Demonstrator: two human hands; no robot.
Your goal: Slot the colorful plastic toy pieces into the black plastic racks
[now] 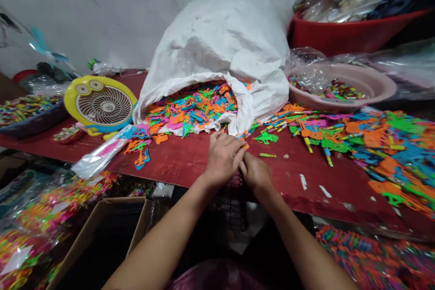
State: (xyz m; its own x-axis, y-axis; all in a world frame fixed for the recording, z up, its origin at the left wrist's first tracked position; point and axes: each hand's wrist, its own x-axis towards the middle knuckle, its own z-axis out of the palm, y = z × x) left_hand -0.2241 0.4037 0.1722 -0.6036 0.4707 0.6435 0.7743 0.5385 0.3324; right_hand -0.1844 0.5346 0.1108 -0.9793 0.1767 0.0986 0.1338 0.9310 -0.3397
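My left hand point(222, 154) and my right hand point(257, 173) meet over the front edge of the red table point(204, 167). Both have curled fingers. A bit of orange point(245, 146) peeps out between the fingertips, but the rest of what they grip is hidden. Just beyond the hands, a big white sack point(231, 36) lies with its mouth toward me, full of colourful flat plastic pieces point(193, 106). A small striped yellow-green tube point(267, 155) rests right of my hands, below a green plastic piece point(266, 137).
Plastic pieces joined to striped tubes point(384, 140) are heaped on the right, before a pink basin point(384, 84). On the left stand a yellow fan point(105, 104) and a dark tray point(34, 124) of small bits. An open cardboard box point(144, 217) sits below the table edge.
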